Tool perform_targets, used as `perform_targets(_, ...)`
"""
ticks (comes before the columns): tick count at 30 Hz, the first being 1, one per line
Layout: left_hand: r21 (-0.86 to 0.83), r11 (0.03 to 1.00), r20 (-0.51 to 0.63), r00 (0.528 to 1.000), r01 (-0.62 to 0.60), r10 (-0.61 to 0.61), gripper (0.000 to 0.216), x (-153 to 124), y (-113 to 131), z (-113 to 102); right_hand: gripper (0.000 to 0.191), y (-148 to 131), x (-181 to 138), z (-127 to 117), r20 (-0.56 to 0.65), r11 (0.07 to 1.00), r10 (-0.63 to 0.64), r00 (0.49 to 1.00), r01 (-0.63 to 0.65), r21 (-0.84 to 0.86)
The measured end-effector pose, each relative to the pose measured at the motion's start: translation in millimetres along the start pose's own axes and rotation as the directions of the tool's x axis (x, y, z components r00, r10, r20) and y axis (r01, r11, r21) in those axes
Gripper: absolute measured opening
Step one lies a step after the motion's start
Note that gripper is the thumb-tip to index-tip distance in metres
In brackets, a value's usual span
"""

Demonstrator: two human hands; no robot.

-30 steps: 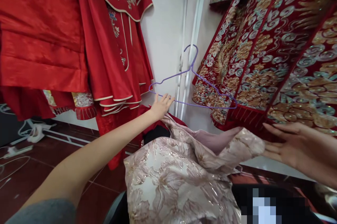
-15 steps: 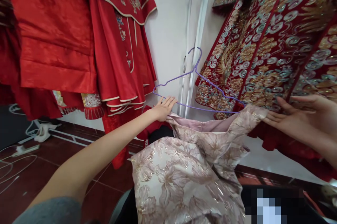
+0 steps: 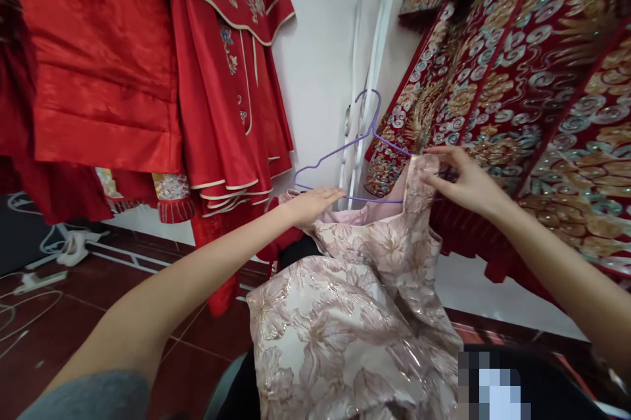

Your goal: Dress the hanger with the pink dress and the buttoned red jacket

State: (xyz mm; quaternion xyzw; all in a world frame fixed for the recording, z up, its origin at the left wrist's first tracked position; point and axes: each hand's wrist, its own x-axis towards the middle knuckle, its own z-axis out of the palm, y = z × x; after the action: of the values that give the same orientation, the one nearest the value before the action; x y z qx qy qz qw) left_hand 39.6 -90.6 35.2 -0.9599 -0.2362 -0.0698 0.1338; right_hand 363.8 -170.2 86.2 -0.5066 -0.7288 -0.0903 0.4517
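A pale pink and cream floral brocade dress (image 3: 325,321) drapes across my lap, its neckline facing away from me. Above the neckline stands a purple clothes hanger (image 3: 330,156), hook up. My left hand (image 3: 313,206) lies across the hanger's lower bar at the left side, fingers together over it; its thumb is hidden. With thumb and fingers, my right hand (image 3: 466,180) pinches the dress's right shoulder strap (image 3: 421,186), which sits over the hanger's right arm. The hanger's right end is hidden behind that strap.
Red garments (image 3: 106,78) hang at the left, and a heavily embroidered red and gold gown (image 3: 497,104) hangs at the right. White poles (image 3: 377,32) stand against the wall between them. A power strip (image 3: 40,282) and cables lie on the tiled floor at the left.
My right hand has moved left and up with the dress strap, bringing it over the hanger's right arm. My left hand and the hanger have shifted slightly right.
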Motion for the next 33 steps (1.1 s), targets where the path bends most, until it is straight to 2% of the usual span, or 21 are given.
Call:
perform_targets(2,-0.008,1.0,0.003,1.0,0.002,-0.002,0.08,0,-6,1,0.054,8,2,9,0.055,0.994,-0.03,0.998,0.036,-0.105)
perform_targets(5,-0.012,1.0,0.007,1.0,0.009,-0.008,0.08,0,-14,2,0.051,13,7,19,0.059,0.968,-0.021,0.998,0.035,-0.248)
perform_targets(9,0.019,0.999,0.012,1.0,0.026,-0.026,0.08,-8,-21,-5,0.037,12,12,23,0.111,0.974,0.089,0.99,-0.063,-0.218)
perform_targets(12,0.09,0.993,-0.082,0.995,0.071,-0.064,0.08,-26,-21,-8,0.027,9,12,18,0.099,0.975,0.046,0.994,-0.023,-0.223)
perform_targets(14,0.109,0.976,-0.177,0.97,0.189,-0.168,0.083,-39,-18,-4,0.024,6,11,13,0.032,0.961,0.014,0.999,-0.005,-0.277)
perform_targets(16,0.027,0.922,-0.235,0.899,0.387,-0.37,0.091,-50,-15,5,0.025,4,12,8,-0.052,0.949,0.02,0.998,-0.036,-0.313)
perform_targets(18,-0.133,0.779,-0.203,0.753,0.612,-0.626,0.098,-54,-15,11,0.026,4,14,4,-0.091,0.943,0.038,0.995,-0.066,-0.327)
perform_targets(20,-0.278,0.573,-0.032,0.589,0.771,-0.808,0.096,-54,-23,10,0.027,6,18,2,-0.076,0.937,0.046,0.996,-0.07,-0.343)
perform_targets(21,-0.317,0.483,0.074,0.529,0.816,-0.845,0.092,-53,-29,8,0.028,7,20,1,-0.064,0.933,0.049,0.997,-0.068,-0.353)
perform_targets(22,-0.333,0.426,0.171,0.499,0.841,-0.85,0.086,-51,-36,4,0.029,9,22,0,-0.056,0.931,0.047,0.997,-0.065,-0.36)
perform_targets(24,-0.332,0.398,0.263,0.489,0.855,-0.832,0.066,-48,-52,-4,0.03,13,24,-1,-0.053,0.929,0.037,0.998,-0.054,-0.366)
perform_targets(26,-0.305,0.409,0.292,0.493,0.86,-0.819,0.038,-44,-66,-10,0.03,15,26,-2,-0.057,0.93,0.031,0.998,-0.05,-0.363)
perform_targets(28,-0.268,0.406,0.301,0.476,0.874,-0.826,0.023,-38,-74,-10,0.029,15,26,-1,-0.059,0.934,0.028,0.998,-0.047,-0.353)
perform_targets(30,-0.252,0.389,0.273,0.451,0.886,-0.85,0.02,-31,-78,-8,0.029,14,26,-1,-0.059,0.937,0.033,0.998,-0.051,-0.346)
perform_targets(33,-0.298,0.39,0.106,0.436,0.871,-0.893,0.023,-18,-82,-6,0.03,14,26,-2,-0.048,0.934,0.055,0.997,-0.068,-0.352)
